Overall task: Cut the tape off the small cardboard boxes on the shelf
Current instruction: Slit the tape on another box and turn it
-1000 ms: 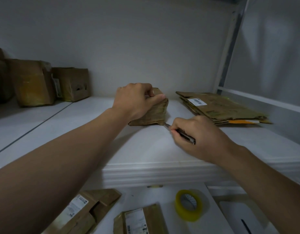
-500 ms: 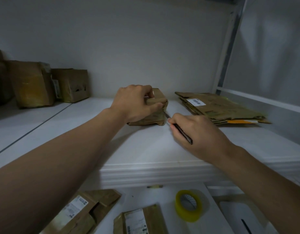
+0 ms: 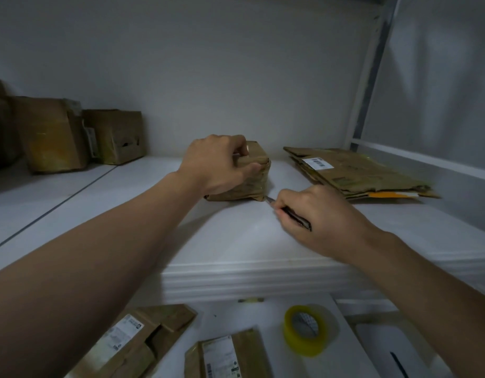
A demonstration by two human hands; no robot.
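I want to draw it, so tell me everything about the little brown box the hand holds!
The small box is brown cardboard, crumpled and wrapped in shiny tape. It sits on the white shelf. The left hand grips its top, thumb across the front. The right hand holds a cutter, tip at its lower right corner.

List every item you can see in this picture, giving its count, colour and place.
small cardboard box: one, brown, mid-shelf
knife: one, dark handle, blade tip at the box's lower right corner
flattened cardboard: one stack, brown, shelf right
upright boxes: at least two, brown, shelf back left
tape roll: one, yellow, surface below the shelf
labelled flat boxes: two, brown, left of the tape roll
shelf: one, white
left hand: grips the small cardboard box
right hand: holds the knife
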